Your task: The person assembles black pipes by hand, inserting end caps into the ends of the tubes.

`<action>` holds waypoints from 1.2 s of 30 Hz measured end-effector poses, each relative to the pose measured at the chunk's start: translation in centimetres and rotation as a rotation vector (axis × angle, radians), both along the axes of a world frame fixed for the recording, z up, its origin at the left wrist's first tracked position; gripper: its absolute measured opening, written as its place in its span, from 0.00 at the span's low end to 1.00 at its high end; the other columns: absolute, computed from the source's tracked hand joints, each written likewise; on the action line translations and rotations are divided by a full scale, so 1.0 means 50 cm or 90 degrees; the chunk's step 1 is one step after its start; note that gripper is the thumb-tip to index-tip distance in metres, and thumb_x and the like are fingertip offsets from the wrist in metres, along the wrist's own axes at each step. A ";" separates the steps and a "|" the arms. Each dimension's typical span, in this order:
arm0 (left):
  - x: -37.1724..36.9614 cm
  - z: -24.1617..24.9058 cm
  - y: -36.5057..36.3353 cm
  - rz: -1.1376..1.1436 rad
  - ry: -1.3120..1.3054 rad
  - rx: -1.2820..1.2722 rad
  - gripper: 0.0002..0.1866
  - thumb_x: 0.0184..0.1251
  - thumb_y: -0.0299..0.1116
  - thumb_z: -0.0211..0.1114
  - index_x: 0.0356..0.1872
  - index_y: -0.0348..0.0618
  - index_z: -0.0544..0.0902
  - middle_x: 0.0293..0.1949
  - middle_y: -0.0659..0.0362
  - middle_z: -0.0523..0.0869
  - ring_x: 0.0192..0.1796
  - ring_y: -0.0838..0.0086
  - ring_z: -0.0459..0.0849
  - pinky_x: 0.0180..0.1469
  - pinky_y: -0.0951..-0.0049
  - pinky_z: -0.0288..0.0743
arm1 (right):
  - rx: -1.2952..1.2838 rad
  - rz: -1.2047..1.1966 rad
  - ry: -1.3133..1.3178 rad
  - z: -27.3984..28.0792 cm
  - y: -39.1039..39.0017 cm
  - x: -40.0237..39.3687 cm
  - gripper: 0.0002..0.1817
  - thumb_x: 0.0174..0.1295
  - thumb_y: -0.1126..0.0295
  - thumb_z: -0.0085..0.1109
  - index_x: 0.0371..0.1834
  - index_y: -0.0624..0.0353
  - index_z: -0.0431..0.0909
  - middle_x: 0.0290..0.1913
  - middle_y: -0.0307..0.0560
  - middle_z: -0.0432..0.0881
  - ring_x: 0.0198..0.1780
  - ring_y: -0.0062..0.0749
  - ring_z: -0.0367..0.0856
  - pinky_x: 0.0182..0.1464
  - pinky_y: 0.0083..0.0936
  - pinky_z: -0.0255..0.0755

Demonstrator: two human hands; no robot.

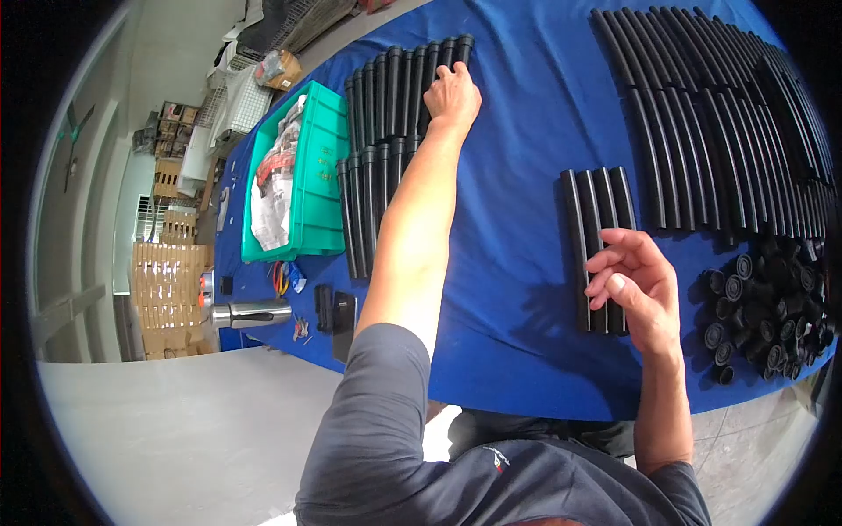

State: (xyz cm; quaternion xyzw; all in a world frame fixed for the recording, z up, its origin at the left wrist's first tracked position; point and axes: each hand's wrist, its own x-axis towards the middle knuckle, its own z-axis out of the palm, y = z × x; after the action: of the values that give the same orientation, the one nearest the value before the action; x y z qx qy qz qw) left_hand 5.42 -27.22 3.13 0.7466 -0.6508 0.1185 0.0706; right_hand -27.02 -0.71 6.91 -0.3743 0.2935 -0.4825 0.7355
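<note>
My left hand (453,95) reaches to the far end of a row of black capped tubes (393,92), its fingers closed around a black tube (464,51) at the row's right end. Part of that tube is hidden under the hand. A second row of capped tubes (355,215) lies nearer to me. My right hand (645,294) hovers over several black tubes (574,210) lying side by side on the blue cloth (517,131). Its fingers are loosely bent and apart, with nothing between them.
Long rows of black tubes (693,158) lie at the right, with a heap of black caps (763,316) below them. A green crate (316,180) with newspaper stands at the left. Near the left edge are a metal flask (254,313) and a dark phone-like object (345,324).
</note>
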 end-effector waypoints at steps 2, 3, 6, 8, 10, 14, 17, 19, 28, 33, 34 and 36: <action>-0.004 0.001 0.001 0.007 -0.026 -0.004 0.16 0.71 0.33 0.62 0.55 0.37 0.79 0.55 0.41 0.82 0.53 0.46 0.90 0.52 0.49 0.88 | 0.002 0.008 0.003 0.000 0.000 -0.001 0.27 0.66 0.72 0.69 0.67 0.66 0.73 0.48 0.51 0.86 0.42 0.28 0.87 0.42 0.22 0.84; -0.006 0.002 0.004 0.014 -0.027 -0.008 0.16 0.71 0.33 0.62 0.55 0.38 0.80 0.54 0.41 0.82 0.53 0.46 0.90 0.52 0.49 0.88 | -0.004 0.000 0.010 0.006 0.000 -0.001 0.25 0.67 0.73 0.68 0.66 0.66 0.74 0.47 0.50 0.86 0.41 0.27 0.87 0.42 0.23 0.83; -0.008 0.008 0.002 0.042 0.003 0.017 0.20 0.71 0.40 0.63 0.60 0.43 0.79 0.58 0.42 0.82 0.56 0.42 0.87 0.57 0.41 0.82 | 0.010 -0.029 -0.005 0.005 -0.001 -0.006 0.23 0.67 0.73 0.68 0.64 0.67 0.75 0.44 0.49 0.86 0.39 0.26 0.86 0.41 0.22 0.82; 0.002 0.003 -0.007 0.044 0.009 0.022 0.21 0.72 0.43 0.64 0.60 0.44 0.79 0.58 0.43 0.82 0.57 0.43 0.86 0.57 0.41 0.81 | -0.020 -0.118 -0.018 -0.003 -0.004 -0.009 0.17 0.70 0.73 0.65 0.58 0.69 0.78 0.37 0.46 0.87 0.32 0.22 0.83 0.37 0.20 0.79; 0.002 0.006 -0.006 0.042 -0.001 0.036 0.23 0.72 0.46 0.65 0.61 0.44 0.78 0.59 0.43 0.81 0.59 0.43 0.86 0.58 0.43 0.81 | -0.042 -0.218 -0.017 -0.019 -0.010 -0.022 0.13 0.71 0.74 0.63 0.55 0.69 0.80 0.34 0.43 0.85 0.29 0.20 0.80 0.34 0.19 0.76; -0.040 0.051 0.048 0.004 0.026 -0.033 0.26 0.71 0.48 0.68 0.61 0.40 0.78 0.58 0.41 0.80 0.55 0.43 0.87 0.56 0.46 0.83 | -0.073 -0.381 -0.015 -0.016 -0.023 -0.033 0.09 0.72 0.74 0.62 0.51 0.67 0.82 0.29 0.37 0.81 0.26 0.15 0.75 0.29 0.15 0.68; -0.095 0.041 0.149 -0.225 0.136 -0.164 0.27 0.72 0.48 0.67 0.64 0.40 0.78 0.47 0.44 0.83 0.49 0.45 0.87 0.50 0.48 0.80 | -0.217 -0.390 0.230 -0.015 -0.013 -0.021 0.08 0.70 0.72 0.65 0.47 0.64 0.84 0.28 0.36 0.81 0.27 0.16 0.77 0.30 0.18 0.70; -0.176 0.056 0.279 -0.304 0.250 -0.127 0.26 0.71 0.45 0.69 0.64 0.41 0.81 0.40 0.47 0.83 0.41 0.51 0.85 0.44 0.53 0.79 | -0.374 -0.347 0.371 -0.008 0.002 -0.008 0.08 0.67 0.72 0.68 0.45 0.64 0.84 0.28 0.42 0.82 0.27 0.24 0.81 0.30 0.24 0.74; -0.239 -0.027 0.541 -0.365 0.264 -0.086 0.18 0.72 0.42 0.69 0.56 0.43 0.87 0.36 0.55 0.85 0.37 0.60 0.86 0.38 0.60 0.80 | -0.441 -0.308 0.340 -0.007 0.009 0.000 0.07 0.66 0.71 0.67 0.40 0.64 0.82 0.29 0.52 0.83 0.29 0.42 0.86 0.33 0.34 0.78; -0.228 -0.022 0.517 -0.162 0.455 -0.073 0.30 0.70 0.50 0.73 0.61 0.37 0.78 0.17 0.62 0.77 0.22 0.70 0.80 0.31 0.64 0.74 | -0.498 -0.345 0.420 -0.013 0.008 -0.002 0.09 0.64 0.70 0.68 0.41 0.63 0.82 0.29 0.49 0.83 0.29 0.41 0.86 0.33 0.34 0.79; -0.230 -0.025 0.518 -0.140 0.485 -0.070 0.30 0.69 0.49 0.73 0.62 0.37 0.78 0.18 0.62 0.78 0.22 0.68 0.80 0.31 0.62 0.74 | -0.505 -0.352 0.454 -0.011 0.007 -0.005 0.09 0.63 0.69 0.68 0.41 0.62 0.82 0.30 0.48 0.83 0.30 0.41 0.86 0.33 0.34 0.79; -0.229 -0.027 0.520 -0.128 0.407 -0.046 0.30 0.68 0.48 0.73 0.63 0.39 0.77 0.18 0.61 0.78 0.22 0.65 0.81 0.31 0.59 0.74 | -0.518 -0.372 0.492 -0.017 0.004 -0.004 0.11 0.63 0.68 0.69 0.43 0.61 0.82 0.33 0.47 0.82 0.31 0.41 0.86 0.34 0.34 0.80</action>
State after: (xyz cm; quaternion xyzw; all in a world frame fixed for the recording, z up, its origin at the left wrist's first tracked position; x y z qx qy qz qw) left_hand -6.03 -1.20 1.78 0.6750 -0.6616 -0.1058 0.3090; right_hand -27.22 -0.52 6.04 -0.6755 0.4209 -0.5667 0.2131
